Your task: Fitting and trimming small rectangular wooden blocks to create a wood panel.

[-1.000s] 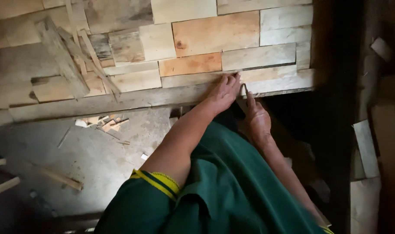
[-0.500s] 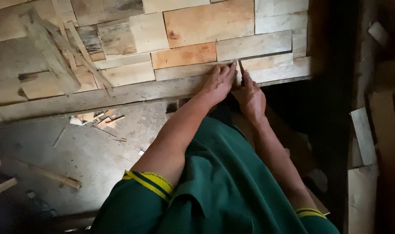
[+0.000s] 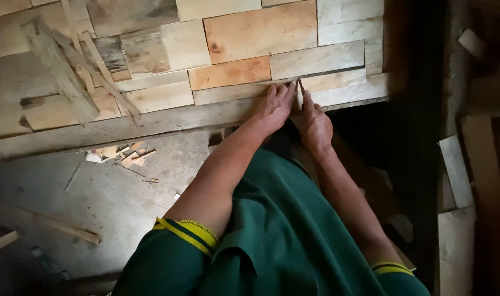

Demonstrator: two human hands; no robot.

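Nearest the camera, green sleeves with yellow-striped cuffs (image 3: 187, 233) lead up to both hands at the counter's near edge. The left hand (image 3: 276, 106) lies flat, fingers stretched and holding nothing, pressing a pale wooden block. Touching it, the right hand (image 3: 314, 121) pinches a thin pale wooden sliver (image 3: 299, 94) between fingertips. The sliver stands on edge in the seam between blocks, long axis pointing away from the person. Beyond lies a patchwork of fitted wooden blocks (image 3: 258, 33).

Hands side by side on wooden panel (image 3: 233, 49); loose slats (image 3: 85, 71) left; offcuts (image 3: 124, 156) on floor (image 3: 69, 203) below.
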